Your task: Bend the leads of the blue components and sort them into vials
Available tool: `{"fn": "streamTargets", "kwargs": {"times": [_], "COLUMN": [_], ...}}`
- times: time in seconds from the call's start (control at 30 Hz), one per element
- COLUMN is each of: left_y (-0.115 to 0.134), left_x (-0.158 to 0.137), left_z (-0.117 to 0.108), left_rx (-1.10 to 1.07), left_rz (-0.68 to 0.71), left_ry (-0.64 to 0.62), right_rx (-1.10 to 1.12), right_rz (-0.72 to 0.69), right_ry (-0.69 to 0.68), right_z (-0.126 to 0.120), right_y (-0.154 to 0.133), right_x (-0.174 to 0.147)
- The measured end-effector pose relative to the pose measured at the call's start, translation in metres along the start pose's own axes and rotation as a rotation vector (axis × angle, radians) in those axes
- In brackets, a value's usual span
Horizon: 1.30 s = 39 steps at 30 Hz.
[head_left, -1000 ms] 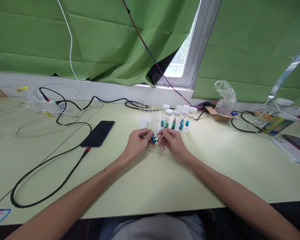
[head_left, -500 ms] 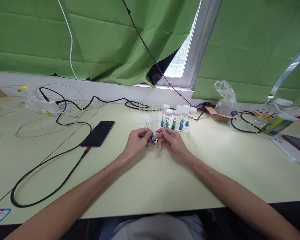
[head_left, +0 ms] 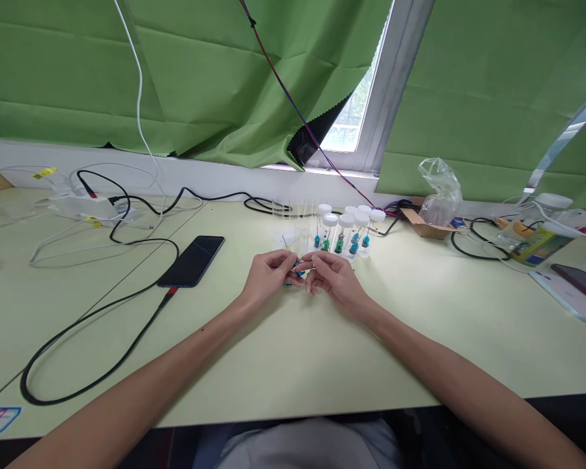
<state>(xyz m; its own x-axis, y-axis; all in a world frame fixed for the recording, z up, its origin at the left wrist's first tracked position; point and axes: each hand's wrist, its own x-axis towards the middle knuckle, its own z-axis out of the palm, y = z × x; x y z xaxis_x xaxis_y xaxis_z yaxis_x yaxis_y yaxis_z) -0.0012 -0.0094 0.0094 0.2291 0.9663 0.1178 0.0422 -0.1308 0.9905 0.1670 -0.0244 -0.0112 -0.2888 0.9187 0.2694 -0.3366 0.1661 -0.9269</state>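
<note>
Your left hand [head_left: 272, 272] is curled narrow around small blue parts [head_left: 299, 272], with thin wire leads [head_left: 286, 243] poking up above its fingers. Your right hand [head_left: 334, 270] meets it from the other side, its thumb and index finger drawn close together and the other fingers loosely bent; the index fingertip reaches in at the blue parts, but you cannot tell from this view whether it grips a lead. The blue parts sit between your two hands, over the middle of the pale table [head_left: 303, 358], partly hidden by your fingers. Just beyond your right hand stand clear tubes [head_left: 345, 233] with white caps [head_left: 346, 220], holding blue and green pieces with wire leads. To their left, just past your left hand, are uncapped clear containers [head_left: 301, 236]. A dark phone [head_left: 191, 262] lies apart to the left, plugged into a black cable [head_left: 97, 299]
</note>
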Motion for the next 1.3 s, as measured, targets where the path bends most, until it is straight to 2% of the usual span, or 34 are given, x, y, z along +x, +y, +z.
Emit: {"fn": "streamTargets", "kwargs": {"times": [0.4,0.77,1.3], "left_y": [-0.0034,-0.0038,-0.0061], "left_x": [0.0015,0.0013,0.0014], "left_z": [-0.0013,0.0007,-0.0004], "left_rx": [0.074,0.061,0.089], "left_rz": [0.084,0.114,0.115], "left_ry": [0.014,0.011,-0.051], "right_rx": [-0.147,-0.288,-0.298], "right_rz": [-0.067,-0.211,-0.204], "right_ry": [0.051,0.048,0.062], "right_z": [0.0019,0.0049,0.0091], "right_y": [0.0005,0.0012,-0.0017], "right_x": [-0.001,-0.0025,-0.0053]}}
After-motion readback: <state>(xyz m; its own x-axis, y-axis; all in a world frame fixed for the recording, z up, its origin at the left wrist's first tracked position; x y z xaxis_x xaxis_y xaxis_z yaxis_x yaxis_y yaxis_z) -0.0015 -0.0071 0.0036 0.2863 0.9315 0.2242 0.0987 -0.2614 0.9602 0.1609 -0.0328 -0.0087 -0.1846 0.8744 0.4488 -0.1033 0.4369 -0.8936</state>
